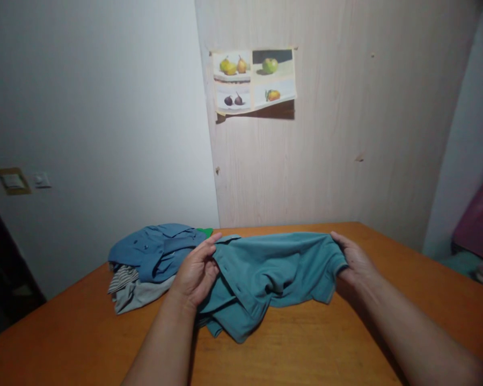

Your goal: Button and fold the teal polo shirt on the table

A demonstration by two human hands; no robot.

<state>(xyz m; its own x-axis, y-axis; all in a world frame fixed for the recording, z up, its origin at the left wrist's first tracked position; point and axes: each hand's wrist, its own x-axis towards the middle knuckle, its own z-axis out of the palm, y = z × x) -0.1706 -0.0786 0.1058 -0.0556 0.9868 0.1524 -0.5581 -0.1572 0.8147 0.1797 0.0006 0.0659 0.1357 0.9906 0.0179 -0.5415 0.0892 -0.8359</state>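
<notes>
A teal shirt (282,262) is stretched between my two hands, its upper edge pulled nearly straight and its lower part hanging in folds toward the table. At the left end, my left hand (199,271) pinches the cloth beside what looks like a buttoned strip. My right hand (354,260) grips the other end by a hemmed edge, with its fingers partly hidden behind the fabric. To the left of my left hand lies a heap of clothes, with a blue buttoned garment (156,249) on top of a striped piece (123,277) and a grey one (145,295).
Everything rests on an orange-brown wooden table (306,348) pushed against the wall. A bit of green cloth (205,232) shows behind the heap. On the wall hangs a fruit poster (253,80). Something pink (478,220) stands beyond the table at the right.
</notes>
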